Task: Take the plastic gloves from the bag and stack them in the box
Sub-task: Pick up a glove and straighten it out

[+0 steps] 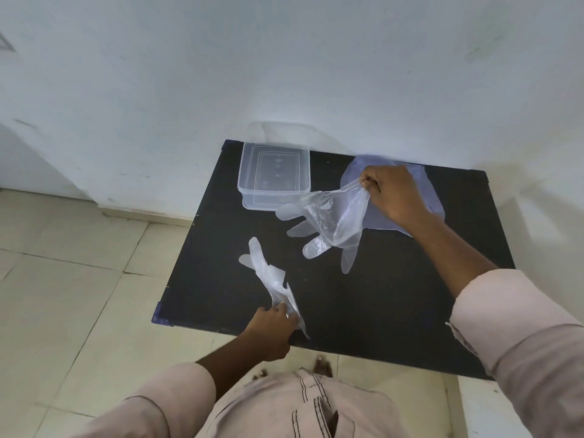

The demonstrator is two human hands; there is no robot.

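A clear plastic box (274,172) stands open at the table's far left corner, with nothing visible inside. The pale bluish bag (434,197) lies flat at the far right. My right hand (392,194) sits over the bag and pinches the cuff of a clear plastic glove (331,226), whose fingers spread down and left over the dark table. My left hand (271,330), at the near edge, grips the cuff of a second, crumpled glove (268,273) that lies pointing toward the box.
The black table (379,305) stands against a white wall (284,74). The box's clear lid (278,132) leans on the wall behind the box. Pale floor tiles (63,279) lie to the left. My toes show below the near edge.
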